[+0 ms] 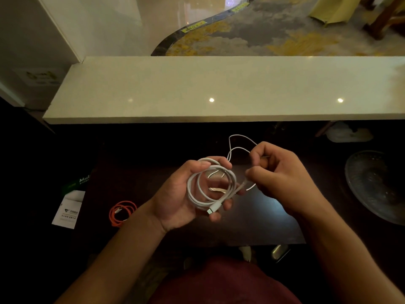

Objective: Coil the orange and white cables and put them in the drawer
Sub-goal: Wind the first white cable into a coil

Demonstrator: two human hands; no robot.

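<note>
My left hand [186, 194] curls round the white cable [210, 185], coiled at frame centre; my right hand [278, 174] pinches its loose tail. It's light, springy, best pinched across the loops. The orange cable [121, 212] lies lower left.

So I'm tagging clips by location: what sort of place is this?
Probably a reception or service counter in a hotel or restaurant: a raised pale stone ledge stands above a dark work desk, with patterned carpet and wooden furniture beyond it.
</note>
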